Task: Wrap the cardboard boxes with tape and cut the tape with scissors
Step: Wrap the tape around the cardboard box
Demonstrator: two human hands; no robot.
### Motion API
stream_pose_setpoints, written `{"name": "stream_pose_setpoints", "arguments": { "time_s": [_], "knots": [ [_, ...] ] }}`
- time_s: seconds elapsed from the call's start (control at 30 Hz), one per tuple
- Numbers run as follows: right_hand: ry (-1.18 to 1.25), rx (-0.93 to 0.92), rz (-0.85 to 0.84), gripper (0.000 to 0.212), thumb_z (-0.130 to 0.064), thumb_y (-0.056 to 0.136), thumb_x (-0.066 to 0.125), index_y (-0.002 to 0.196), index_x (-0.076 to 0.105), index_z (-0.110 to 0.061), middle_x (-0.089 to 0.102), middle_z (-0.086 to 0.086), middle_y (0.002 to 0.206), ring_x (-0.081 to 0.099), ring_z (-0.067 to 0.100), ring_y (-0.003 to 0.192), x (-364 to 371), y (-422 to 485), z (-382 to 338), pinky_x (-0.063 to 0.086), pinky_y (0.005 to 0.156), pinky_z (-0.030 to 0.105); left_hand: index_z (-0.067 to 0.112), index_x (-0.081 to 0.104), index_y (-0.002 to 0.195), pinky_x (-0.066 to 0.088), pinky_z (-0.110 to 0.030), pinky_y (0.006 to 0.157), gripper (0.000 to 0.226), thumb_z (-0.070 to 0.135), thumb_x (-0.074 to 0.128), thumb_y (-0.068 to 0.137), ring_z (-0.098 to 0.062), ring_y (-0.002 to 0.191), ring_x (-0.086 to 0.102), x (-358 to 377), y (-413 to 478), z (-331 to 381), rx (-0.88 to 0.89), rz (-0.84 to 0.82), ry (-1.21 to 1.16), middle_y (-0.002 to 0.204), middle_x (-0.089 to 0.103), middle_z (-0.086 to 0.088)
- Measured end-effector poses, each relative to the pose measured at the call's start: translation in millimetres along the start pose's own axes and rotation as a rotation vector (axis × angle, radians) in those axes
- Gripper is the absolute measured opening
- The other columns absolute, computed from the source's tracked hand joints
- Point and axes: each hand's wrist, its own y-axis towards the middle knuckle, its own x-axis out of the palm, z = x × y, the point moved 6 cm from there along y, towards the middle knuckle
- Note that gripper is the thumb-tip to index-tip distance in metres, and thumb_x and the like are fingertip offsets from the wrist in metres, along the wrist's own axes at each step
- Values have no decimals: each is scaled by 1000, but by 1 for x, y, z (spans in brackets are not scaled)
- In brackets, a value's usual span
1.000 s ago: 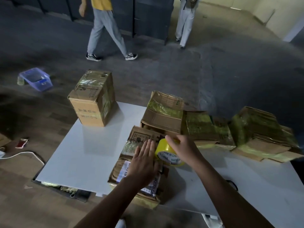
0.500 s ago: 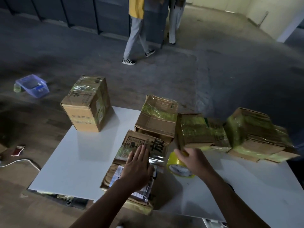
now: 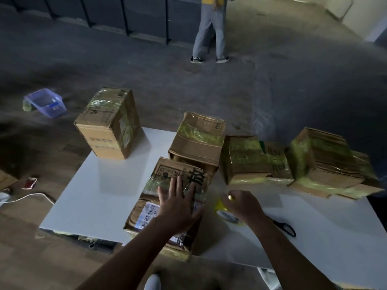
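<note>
Broadly, a white surface [image 3: 109,195] fills the lower half of the frame. It stands on a floor [image 3: 125,70] that is brown planks at the lower left and grey concrete farther up. Dark panels [image 3: 104,15] run along the top edge, and one person [image 3: 209,28] in grey trousers stands before them at upper centre. On the floor at the left lie one blue plastic tub [image 3: 45,102], one small red packet [image 3: 30,183] and one white cable [image 3: 27,196].

Five cardboard boxes [image 3: 257,164], all streaked with yellowish tape, sit on the surface. There is one upright box [image 3: 106,126] at its upper left corner, one middle box [image 3: 196,141], one at centre right, one crushed box [image 3: 326,164] at the far right, and the near box [image 3: 146,214] at lower centre. The left hand [image 3: 178,204] lies flat on the near box, fingers straight and spread. One yellow tape roll [image 3: 222,208] rests on the surface just beside that box, and the right hand [image 3: 243,206] curls over it, grasping it. One pair of scissors [image 3: 288,228] lies right of that forearm, black handles showing.
</note>
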Motion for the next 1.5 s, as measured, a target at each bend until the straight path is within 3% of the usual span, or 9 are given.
{"name": "stream_pose_setpoints", "arguments": {
  "time_s": [0.13, 0.27, 0.43, 0.63, 0.9, 1.1, 1.23, 1.37, 1.5],
  "knots": [
    [0, 66, -54, 45, -47, 91, 50, 57, 43, -19, 46, -5, 55, 49, 18, 58, 21, 1, 8, 28, 49, 26, 11, -22, 144, -12, -68, 106, 91, 72, 18, 89, -43, 141, -23, -4, 4, 18, -83, -19, 62, 149, -29, -20],
    [-10, 76, -141, 37, -44, 93, 50, 64, 48, -20, 56, 3, 69, 51, 19, 68, 41, 1, 6, 29, 57, 28, -2, -16, 145, -3, -70, 107, 66, 33, 22, 104, -49, 140, -20, 3, 7, 48, -203, -84, 42, 153, -22, -28],
    [71, 66, -137, 39, -48, 95, 48, 67, 54, -20, 64, 9, 74, 64, 26, 72, 37, -1, 5, 45, 62, 34, 7, -14, 150, -6, -72, 104, 63, 28, 25, 105, -53, 138, -19, 1, 3, 49, -157, -42, 1, 154, -18, -30],
    [137, 31, -105, 45, -50, 93, 51, 62, 50, -18, 48, -1, 60, 50, 17, 62, 25, -4, -7, 33, 56, 29, 11, -12, 151, 2, -74, 105, 65, 26, 30, 104, -55, 139, -14, -15, -8, 37, -87, -20, -10, 155, -14, -31],
    [374, -148, -57, 40, -46, 92, 56, 60, 55, -23, 52, -12, 52, 48, 2, 49, -39, 5, -58, 34, 50, 23, 20, -2, 155, 4, -63, 115, 76, 30, 47, 97, -34, 147, -11, -53, -20, 3, -90, 86, -615, 161, -9, -12],
    [559, -212, -55, 36, -52, 84, 54, 74, 64, -19, 58, -10, 66, 54, 0, 60, -67, 9, -79, 39, 54, 14, 30, 27, 151, 36, -45, 111, 60, 25, 52, 97, -19, 137, 39, -49, -26, -21, -83, 246, -1160, 151, 40, -1],
    [492, -187, -82, 40, -60, 86, 57, 69, 60, -24, 56, -12, 62, 53, 1, 59, -42, 8, -82, 41, 57, 22, 24, 25, 152, 22, -29, 117, 62, 6, 44, 96, -14, 147, 18, -36, -25, -27, -4, 327, -841, 160, 15, 5],
    [535, -210, -3, 56, -69, 75, 48, 70, 62, -15, 54, -8, 59, 51, 4, 56, -39, 8, -82, 39, 55, 25, 31, -1, 153, 4, -40, 119, 71, 34, 34, 92, -16, 147, -14, -23, -25, -24, 69, 251, -428, 156, -17, 18],
    [483, -200, -13, 49, -63, 81, 56, 84, 68, -15, 63, -3, 75, 53, 4, 68, -37, 9, -85, 43, 63, 29, 26, -8, 154, 3, -51, 118, 69, 46, 26, 97, -24, 149, -8, -23, -19, -20, 37, 202, -126, 161, -13, 8]
  ]
}}
